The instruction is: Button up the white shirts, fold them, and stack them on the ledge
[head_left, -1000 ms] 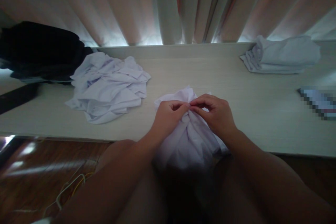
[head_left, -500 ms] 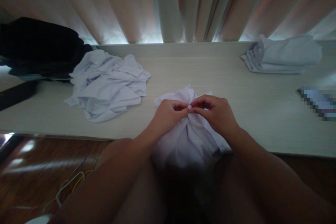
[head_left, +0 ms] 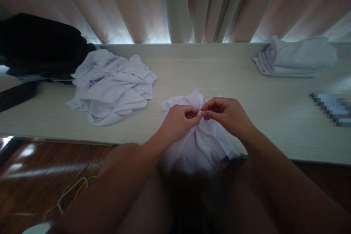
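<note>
A thin white cloth (head_left: pixel 192 148) drapes from the table's front edge down over my lap. My left hand (head_left: pixel 182 119) pinches a gathered bit of it between thumb and fingers. Right against those fingertips, my right hand (head_left: pixel 225 113) pinches the same gathered spot. Folds spread downward from where the fingertips meet. Whether a small part such as a button lies between the fingers cannot be made out. To the left, a crumpled heap of white cloth (head_left: pixel 115 86) rests on the pale table (head_left: pixel 214 76).
Dark folded fabric (head_left: pixel 41 47) is piled at the back left. A folded white cloth stack (head_left: pixel 298 56) lies at the back right, with a blurred-out flat object (head_left: pixel 333 108) nearer. Curtains (head_left: pixel 148 7) hang behind. Cables (head_left: pixel 72 192) run over the wooden floor (head_left: pixel 46 168).
Both pinching hands have shifted slightly to the right with the gathered cloth. My view has moved very little.
</note>
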Demonstrator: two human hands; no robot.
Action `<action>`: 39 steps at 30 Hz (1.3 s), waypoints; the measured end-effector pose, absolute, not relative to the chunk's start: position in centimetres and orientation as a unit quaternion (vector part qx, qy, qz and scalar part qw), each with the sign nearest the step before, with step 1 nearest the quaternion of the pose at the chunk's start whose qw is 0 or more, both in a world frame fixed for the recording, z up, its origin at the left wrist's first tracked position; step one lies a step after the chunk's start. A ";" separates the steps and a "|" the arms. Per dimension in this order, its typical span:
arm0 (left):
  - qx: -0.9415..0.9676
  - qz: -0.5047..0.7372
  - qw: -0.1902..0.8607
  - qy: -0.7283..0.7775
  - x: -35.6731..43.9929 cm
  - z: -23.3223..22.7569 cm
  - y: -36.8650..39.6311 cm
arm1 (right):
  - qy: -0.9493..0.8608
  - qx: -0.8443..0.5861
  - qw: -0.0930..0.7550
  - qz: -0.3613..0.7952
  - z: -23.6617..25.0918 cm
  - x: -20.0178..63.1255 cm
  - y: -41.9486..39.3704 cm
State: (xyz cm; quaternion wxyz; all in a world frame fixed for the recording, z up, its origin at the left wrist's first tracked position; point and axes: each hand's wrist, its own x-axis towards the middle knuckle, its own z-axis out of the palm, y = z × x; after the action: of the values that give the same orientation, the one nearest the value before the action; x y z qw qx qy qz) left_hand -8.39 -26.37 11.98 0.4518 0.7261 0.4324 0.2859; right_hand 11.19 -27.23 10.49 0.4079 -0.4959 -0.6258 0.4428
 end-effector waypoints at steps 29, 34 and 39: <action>0.775 0.282 0.390 0.409 -8.7 11.3 -26.1 | -0.639 -0.457 0.388 0.481 11.3 12.0 -27.3; 0.764 0.286 0.416 0.401 -8.8 11.6 -26.0 | -0.604 -0.438 0.383 0.545 11.5 12.1 -27.2; 0.715 0.300 0.487 0.402 -8.7 11.9 -26.3 | -0.583 -0.413 0.376 0.591 11.6 12.4 -27.1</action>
State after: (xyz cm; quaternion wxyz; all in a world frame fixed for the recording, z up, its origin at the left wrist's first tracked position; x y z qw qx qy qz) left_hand -8.73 -26.26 11.87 0.4874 0.7145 0.4024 0.2999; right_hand 12.38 -27.14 11.57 0.3755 -0.4126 -0.5826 0.5910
